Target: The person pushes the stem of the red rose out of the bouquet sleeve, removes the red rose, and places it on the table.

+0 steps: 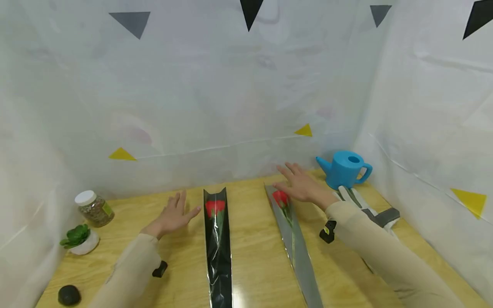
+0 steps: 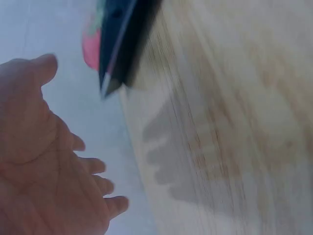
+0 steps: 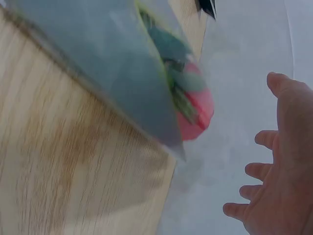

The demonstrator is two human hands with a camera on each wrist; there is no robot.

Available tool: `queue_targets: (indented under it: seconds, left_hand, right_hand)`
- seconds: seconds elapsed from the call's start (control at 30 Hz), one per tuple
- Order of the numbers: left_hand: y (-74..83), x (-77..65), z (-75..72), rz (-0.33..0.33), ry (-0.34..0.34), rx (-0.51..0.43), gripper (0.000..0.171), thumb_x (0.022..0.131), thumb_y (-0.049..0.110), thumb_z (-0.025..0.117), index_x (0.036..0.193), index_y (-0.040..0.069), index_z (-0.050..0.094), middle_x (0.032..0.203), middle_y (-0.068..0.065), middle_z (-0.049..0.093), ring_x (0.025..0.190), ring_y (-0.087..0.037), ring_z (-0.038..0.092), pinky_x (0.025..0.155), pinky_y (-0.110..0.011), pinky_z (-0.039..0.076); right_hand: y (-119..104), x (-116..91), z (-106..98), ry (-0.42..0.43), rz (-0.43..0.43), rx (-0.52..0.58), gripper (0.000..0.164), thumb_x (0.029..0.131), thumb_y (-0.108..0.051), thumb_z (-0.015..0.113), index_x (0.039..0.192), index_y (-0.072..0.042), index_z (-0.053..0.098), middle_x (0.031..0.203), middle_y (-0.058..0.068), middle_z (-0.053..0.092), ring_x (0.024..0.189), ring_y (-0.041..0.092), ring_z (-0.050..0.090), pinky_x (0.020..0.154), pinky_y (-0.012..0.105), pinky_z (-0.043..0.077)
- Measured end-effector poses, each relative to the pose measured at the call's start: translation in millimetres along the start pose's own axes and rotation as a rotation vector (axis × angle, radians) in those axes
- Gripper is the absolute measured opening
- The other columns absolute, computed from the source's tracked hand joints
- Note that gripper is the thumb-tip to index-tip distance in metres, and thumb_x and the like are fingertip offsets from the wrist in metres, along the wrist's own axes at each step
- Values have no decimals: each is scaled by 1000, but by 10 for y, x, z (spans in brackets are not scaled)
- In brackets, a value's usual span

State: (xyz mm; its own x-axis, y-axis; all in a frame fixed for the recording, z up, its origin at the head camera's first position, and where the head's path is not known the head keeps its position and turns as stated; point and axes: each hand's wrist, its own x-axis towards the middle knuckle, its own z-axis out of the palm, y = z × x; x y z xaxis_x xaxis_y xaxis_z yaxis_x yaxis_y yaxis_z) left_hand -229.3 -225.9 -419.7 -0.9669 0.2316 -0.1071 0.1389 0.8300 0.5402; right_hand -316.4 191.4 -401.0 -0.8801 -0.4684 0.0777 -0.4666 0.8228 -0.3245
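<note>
Two red roses lie wrapped in long sleeves on the wooden table. The left rose [image 1: 214, 208] is in a black sleeve [image 1: 219, 261] with a clear front; the right rose [image 1: 281, 198] is in a grey sleeve [image 1: 304, 265], slanted. My left hand [image 1: 173, 216] hovers left of the black sleeve, fingers spread, holding nothing. My right hand [image 1: 300, 184] hovers by the top of the grey sleeve, fingers extended. In the right wrist view the rose [image 3: 195, 103] shows apart from the hand [image 3: 283, 181]. The left wrist view shows the palm [image 2: 44, 161] beside the black sleeve's tip [image 2: 120, 49].
A blue watering can [image 1: 344, 169] and a grey-white glove [image 1: 385, 217] are at the right. On the left stand a lidded jar [image 1: 95, 209], a small potted succulent [image 1: 82, 240] and a black rounded object [image 1: 69, 295]. White sheeting [image 1: 231, 85] borders the table.
</note>
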Motion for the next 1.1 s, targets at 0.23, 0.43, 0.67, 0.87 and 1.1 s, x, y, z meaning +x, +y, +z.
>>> queue_targets:
  seconds: [0.23, 0.43, 0.67, 0.87, 1.1]
  left_hand:
    - [206, -207, 64, 49, -69, 2, 104, 96, 62, 51, 155, -5, -2, 152, -39, 13, 138, -56, 16, 106, -68, 22]
    - [260, -387, 164, 79, -85, -57, 107, 91, 53, 66, 155, -5, 2, 147, -41, 20, 135, -54, 25, 104, -66, 28]
    - [302, -523, 304, -84, -139, -453, 103, 93, 39, 70, 154, -5, 0, 142, -29, 38, 119, -42, 51, 99, -59, 39]
    - [329, -640, 355, -290, -218, -838, 100, 96, 34, 67, 152, -8, -5, 142, -38, 34, 108, -35, 61, 92, -53, 48]
    - [450, -877, 466, -323, -302, -930, 89, 93, 20, 70, 143, -14, 3, 113, -27, 61, 91, -37, 68, 73, -47, 57]
  right_hand:
    - [-296, -31, 74, -4, -104, 56, 76, 100, -51, 52, 157, -8, 26, 159, 25, 16, 145, 46, 8, 113, 61, 11]
    - [-621, -19, 159, -40, -177, 45, 77, 98, -52, 56, 155, -7, 29, 158, 23, 21, 144, 45, 15, 112, 58, 21]
    - [-901, -23, 292, -188, -127, 266, 75, 97, -44, 62, 153, -5, 33, 154, 19, 32, 139, 38, 33, 105, 53, 36]
    - [-1016, -67, 400, -336, 94, 743, 72, 95, -31, 68, 150, 0, 35, 136, 19, 51, 112, 34, 61, 90, 45, 51]
    - [-1077, -125, 615, -448, 262, 1141, 70, 96, -16, 66, 148, 10, 27, 130, 22, 58, 107, 37, 64, 90, 45, 52]
